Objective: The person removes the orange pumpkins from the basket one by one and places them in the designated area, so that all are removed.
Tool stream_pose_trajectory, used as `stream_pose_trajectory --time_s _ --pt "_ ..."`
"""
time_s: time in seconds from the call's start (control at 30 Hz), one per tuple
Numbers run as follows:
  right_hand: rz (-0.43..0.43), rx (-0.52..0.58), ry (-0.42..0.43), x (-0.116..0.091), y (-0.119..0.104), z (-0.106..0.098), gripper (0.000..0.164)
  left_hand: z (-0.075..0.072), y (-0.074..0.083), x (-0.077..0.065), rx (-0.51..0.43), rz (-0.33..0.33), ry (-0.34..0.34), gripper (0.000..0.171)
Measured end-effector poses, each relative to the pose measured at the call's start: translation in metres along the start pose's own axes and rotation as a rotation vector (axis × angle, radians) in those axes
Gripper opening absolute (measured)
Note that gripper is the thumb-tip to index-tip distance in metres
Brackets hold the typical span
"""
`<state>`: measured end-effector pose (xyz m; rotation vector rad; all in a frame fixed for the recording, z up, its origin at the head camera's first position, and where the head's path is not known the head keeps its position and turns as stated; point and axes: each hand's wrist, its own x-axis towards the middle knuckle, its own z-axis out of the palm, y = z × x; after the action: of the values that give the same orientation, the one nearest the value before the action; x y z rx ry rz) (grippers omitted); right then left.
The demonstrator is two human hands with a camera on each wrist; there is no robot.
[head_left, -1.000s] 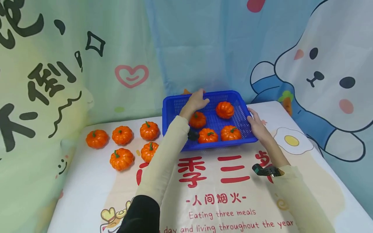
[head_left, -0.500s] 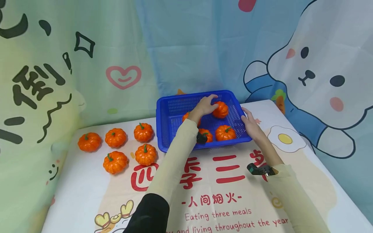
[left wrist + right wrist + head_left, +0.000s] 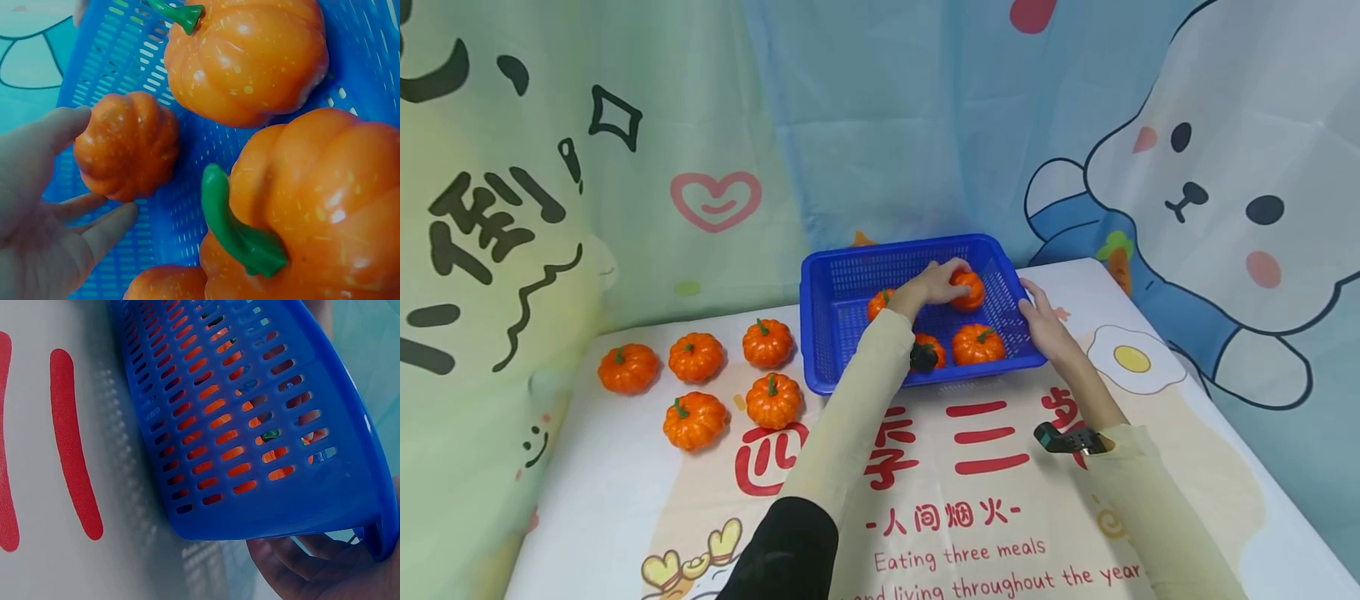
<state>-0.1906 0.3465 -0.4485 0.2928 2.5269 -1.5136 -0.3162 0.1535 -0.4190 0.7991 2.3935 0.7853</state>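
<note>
A blue plastic basket (image 3: 850, 379) with slotted walls stands at the back of the table, holding several orange toy pumpkins. My left hand (image 3: 936, 285) reaches inside and grips the back-right pumpkin (image 3: 970, 292). In the left wrist view, the thumb lies on one side of that pumpkin (image 3: 128, 147) and the fingers on another. A front-right pumpkin (image 3: 978, 343) sits near it; my left arm partly covers the front-middle pumpkin (image 3: 931, 352) and the left one (image 3: 880, 303). My right hand (image 3: 1049, 325) holds the basket's right end, its fingers (image 3: 284, 565) curled against the outer wall.
Left of the basket, several more pumpkins lie on the tablecloth, among them a near one (image 3: 696, 421) and one beside the basket (image 3: 774, 401). A printed curtain (image 3: 880, 125) hangs right behind the table.
My left hand has moved right and down from the basket's back rim onto the back-right pumpkin. The right hand stays at the basket's right end. The head view has shifted slightly.
</note>
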Motion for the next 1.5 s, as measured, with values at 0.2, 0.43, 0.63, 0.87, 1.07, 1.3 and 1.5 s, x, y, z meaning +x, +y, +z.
stream_pose_trajectory --time_s 0.2,0.43,0.63,0.87,1.07,1.3,1.5 --pt "-0.002 -0.01 0.009 -0.0007 0.0005 -0.0016 0.057 0.0019 -0.0006 -0.0024 -0.063 -0.022 0.036 0.041" --pt "-0.009 0.0 0.009 -0.001 0.0001 -0.001 0.058 0.0032 0.0006 -0.0048 -0.025 -0.08 0.068 0.041" --pt "0.012 0.015 0.002 -0.0007 0.0015 0.0004 0.057 0.0054 0.0022 -0.005 0.022 -0.1 0.06 0.041" --pt "0.023 0.014 -0.003 0.0032 0.003 -0.0011 0.056 0.0048 -0.0002 -0.003 0.021 -0.103 0.078 0.042" --pt "0.011 0.012 -0.003 0.0027 0.0034 -0.0003 0.057 0.0039 -0.0028 -0.0013 -0.031 -0.096 0.093 0.051" --pt "0.003 0.003 -0.001 0.0016 0.0026 -0.0003 0.057 0.0021 -0.0024 -0.0023 0.029 -0.119 0.052 0.072" --pt "0.004 0.007 -0.001 0.0011 0.0017 -0.0002 0.057 0.0 0.0005 -0.0024 0.158 -0.171 -0.05 0.086"
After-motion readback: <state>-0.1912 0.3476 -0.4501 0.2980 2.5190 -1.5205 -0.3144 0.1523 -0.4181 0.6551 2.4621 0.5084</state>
